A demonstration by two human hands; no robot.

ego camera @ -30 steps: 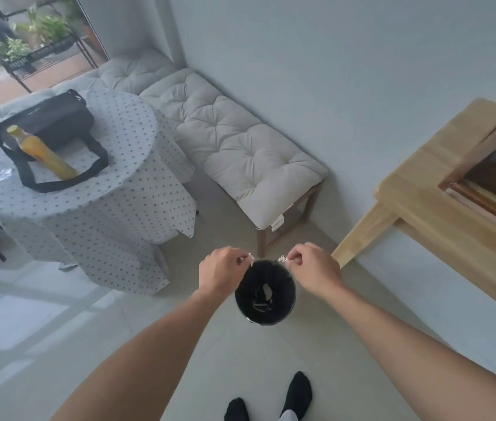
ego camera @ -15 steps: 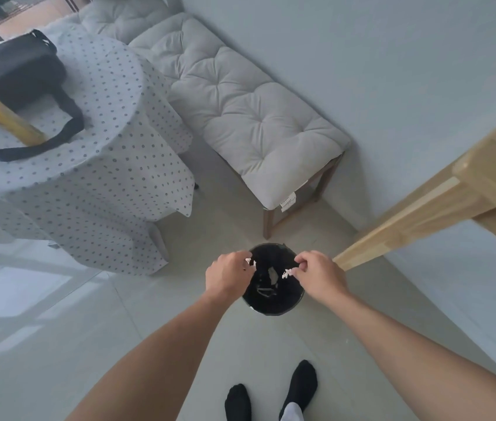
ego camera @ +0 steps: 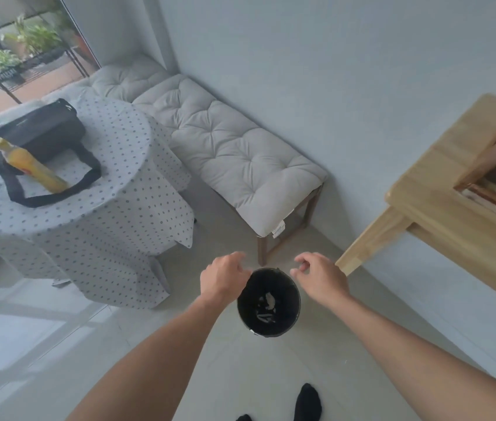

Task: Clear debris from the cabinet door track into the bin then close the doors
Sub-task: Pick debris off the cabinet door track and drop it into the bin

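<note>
Head view: left hand and right hand, each grip now spread and empty, flank the bin just below. The white scraps pinched a moment ago lie inside; closing the cabinet doors probably remains.

This is a room in a home, a lived-in sitting corner. A grey tufted cushioned bench runs along a plain pale wall, beside a round table under a white dotted tablecloth that carries a black shoulder bag and a yellow bottle. Potted green plants stand on a dark metal rack beyond the glass, and the floor is pale tile.
</note>
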